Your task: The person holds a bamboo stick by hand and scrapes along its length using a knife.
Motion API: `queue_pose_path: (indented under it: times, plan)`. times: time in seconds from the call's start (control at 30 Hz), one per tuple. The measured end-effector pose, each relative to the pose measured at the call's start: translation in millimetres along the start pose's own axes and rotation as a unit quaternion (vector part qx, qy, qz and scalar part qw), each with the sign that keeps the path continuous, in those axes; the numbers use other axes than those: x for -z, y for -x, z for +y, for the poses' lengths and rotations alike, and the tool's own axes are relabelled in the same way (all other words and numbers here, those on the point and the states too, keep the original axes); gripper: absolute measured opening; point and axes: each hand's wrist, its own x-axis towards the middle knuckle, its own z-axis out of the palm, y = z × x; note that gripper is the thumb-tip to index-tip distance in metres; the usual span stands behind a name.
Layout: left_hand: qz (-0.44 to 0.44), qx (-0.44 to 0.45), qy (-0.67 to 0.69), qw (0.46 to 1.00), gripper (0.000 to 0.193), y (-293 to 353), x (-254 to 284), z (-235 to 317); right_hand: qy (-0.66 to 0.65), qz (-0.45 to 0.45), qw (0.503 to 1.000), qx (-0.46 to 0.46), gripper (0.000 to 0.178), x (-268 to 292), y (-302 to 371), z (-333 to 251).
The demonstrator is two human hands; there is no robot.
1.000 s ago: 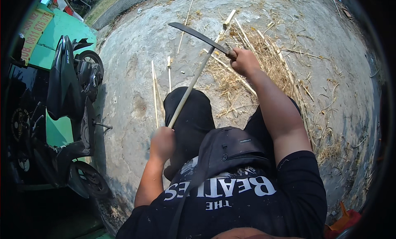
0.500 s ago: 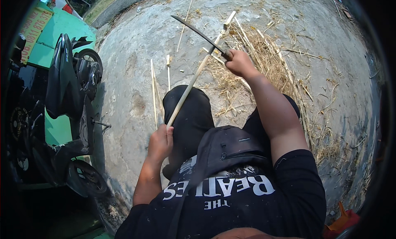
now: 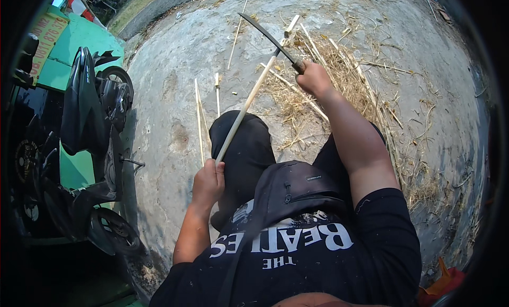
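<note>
My left hand (image 3: 208,181) is closed round the near end of a long pale bamboo strip (image 3: 246,105), beside my left knee. The strip slants up and away to the right across that knee. My right hand (image 3: 315,78) grips the short dark handle of a machete (image 3: 263,32). Its curved blade points away to the far left and crosses the strip close to the strip's far end. There the blade seems to touch the strip. The far tip of the strip meets another pale piece of bamboo (image 3: 291,24), and where one stops and the other starts I cannot tell.
A heap of shavings (image 3: 339,68) with loose bamboo strips lies beyond and right of my knees. Thinner strips (image 3: 200,121) lie on the rough concrete ground (image 3: 164,95) at left. A black motorcycle (image 3: 87,111) stands by a green structure (image 3: 90,39). A dark bag (image 3: 297,188) rests on my lap.
My right hand has moved slightly right and nearer, and the blade has slid farther out along the strip toward its far end. My left hand keeps its hold, almost still.
</note>
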Motion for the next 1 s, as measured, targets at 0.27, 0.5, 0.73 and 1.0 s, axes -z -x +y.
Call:
queue_pose_path:
  times: [0.27,0.5,0.73,1.0]
  plan:
    - [-0.012,-0.018,0.004,1.000,0.032,3,3,2,0.156,-0.054,0.929,0.332,0.014,-46,55,-46]
    - [0.003,-0.027,0.023,0.999,0.033,-4,-3,-2,0.044,-0.010,0.997,0.060,0.023,-16,10,-10]
    - [-0.048,0.021,-0.009,0.999,0.035,0,2,-1,0.132,-0.122,0.950,0.256,0.019,-45,61,-52]
    - [-0.027,0.021,-0.002,0.999,0.035,-9,-7,4,0.092,-0.077,0.954,0.277,0.012,-58,47,-33]
